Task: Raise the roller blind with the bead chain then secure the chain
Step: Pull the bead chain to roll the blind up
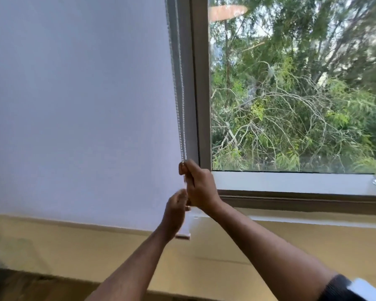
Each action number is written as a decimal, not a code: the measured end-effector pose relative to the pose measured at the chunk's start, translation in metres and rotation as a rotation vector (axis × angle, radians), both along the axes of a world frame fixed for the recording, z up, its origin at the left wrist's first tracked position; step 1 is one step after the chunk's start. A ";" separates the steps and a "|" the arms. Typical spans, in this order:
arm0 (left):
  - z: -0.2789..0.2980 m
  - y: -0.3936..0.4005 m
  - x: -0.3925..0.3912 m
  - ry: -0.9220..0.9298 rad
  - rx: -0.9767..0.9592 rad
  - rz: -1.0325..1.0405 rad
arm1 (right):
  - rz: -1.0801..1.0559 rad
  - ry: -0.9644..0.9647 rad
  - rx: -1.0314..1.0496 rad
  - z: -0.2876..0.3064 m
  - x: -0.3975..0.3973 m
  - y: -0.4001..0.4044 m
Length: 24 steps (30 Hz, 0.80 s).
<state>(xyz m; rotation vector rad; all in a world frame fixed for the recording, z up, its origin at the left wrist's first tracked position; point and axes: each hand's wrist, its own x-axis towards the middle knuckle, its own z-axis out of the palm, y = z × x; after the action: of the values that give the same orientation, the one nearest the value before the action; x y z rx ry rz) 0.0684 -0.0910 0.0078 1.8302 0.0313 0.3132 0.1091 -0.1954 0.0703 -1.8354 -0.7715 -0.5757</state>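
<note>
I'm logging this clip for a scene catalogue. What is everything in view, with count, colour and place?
roller blind: one, white, lowered over the left pane
bead chain: one loop, silvery, along the blind's right edge
window frame: one, grey, centre and below the glass
trees: several, green, outside the right pane
wall: one, beige, below the window
right hand: one, shut on the bead chain
left hand: one, just below, grip unclear

Green trees (pixel 291 94) fill the window pane above a white sill (pixel 291 182).
</note>
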 end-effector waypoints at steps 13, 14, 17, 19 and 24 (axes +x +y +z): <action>0.178 0.027 0.028 -0.204 -0.395 -0.300 | -0.138 -0.008 -0.506 -0.097 -0.004 0.018; 0.182 0.025 0.028 -0.209 -0.385 -0.296 | -0.151 0.003 -0.547 -0.101 -0.003 0.018; 0.170 0.020 0.027 -0.270 -0.330 -0.242 | -0.182 0.043 -0.647 -0.109 0.002 0.016; 0.152 0.018 0.027 -0.308 -0.334 -0.217 | -0.195 0.061 -0.721 -0.115 0.002 0.012; 0.111 0.014 0.019 -0.260 -0.296 -0.201 | -0.229 0.077 -0.934 -0.131 -0.001 -0.006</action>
<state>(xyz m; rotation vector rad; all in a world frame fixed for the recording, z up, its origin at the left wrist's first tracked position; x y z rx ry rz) 0.0876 -0.0771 0.1187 1.4742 -0.2721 0.3799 0.1077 -0.2014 -0.0604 -2.8113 -0.8549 -0.2848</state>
